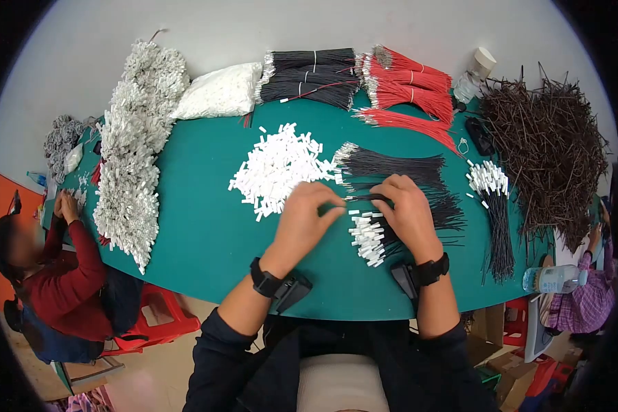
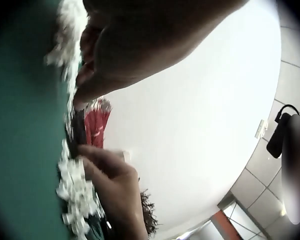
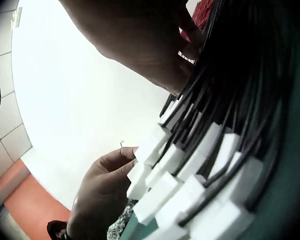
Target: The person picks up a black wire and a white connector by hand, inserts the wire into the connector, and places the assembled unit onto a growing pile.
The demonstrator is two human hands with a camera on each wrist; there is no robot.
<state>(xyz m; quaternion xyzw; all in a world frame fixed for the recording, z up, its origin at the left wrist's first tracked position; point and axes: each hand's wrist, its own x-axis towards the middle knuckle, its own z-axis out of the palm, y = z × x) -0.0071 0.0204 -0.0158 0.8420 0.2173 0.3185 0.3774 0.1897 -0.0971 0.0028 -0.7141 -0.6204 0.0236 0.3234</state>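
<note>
My right hand (image 1: 410, 211) pinches black wires (image 1: 371, 197) whose bare metal ends point left. Facing them is my left hand (image 1: 305, 216), at the right edge of a pile of white plastic connector housings (image 1: 275, 168). Its thumb and forefinger come together close to the wire ends; I cannot tell whether a housing sits between them. Below the right hand lies a bundle of black wires with white housings (image 1: 367, 239), large in the right wrist view. More black wires (image 1: 395, 166) with bare metal ends spread out just beyond the hands.
Tied black (image 1: 312, 75) and red wire bundles (image 1: 408, 82) lie at the back beside a white bag (image 1: 220, 90). A finished-looking bundle (image 1: 489, 180), a brown wire heap (image 1: 546, 151) and a bottle (image 1: 555, 279) are right. A white connector heap (image 1: 134, 151) and a seated person (image 1: 65, 288) are left.
</note>
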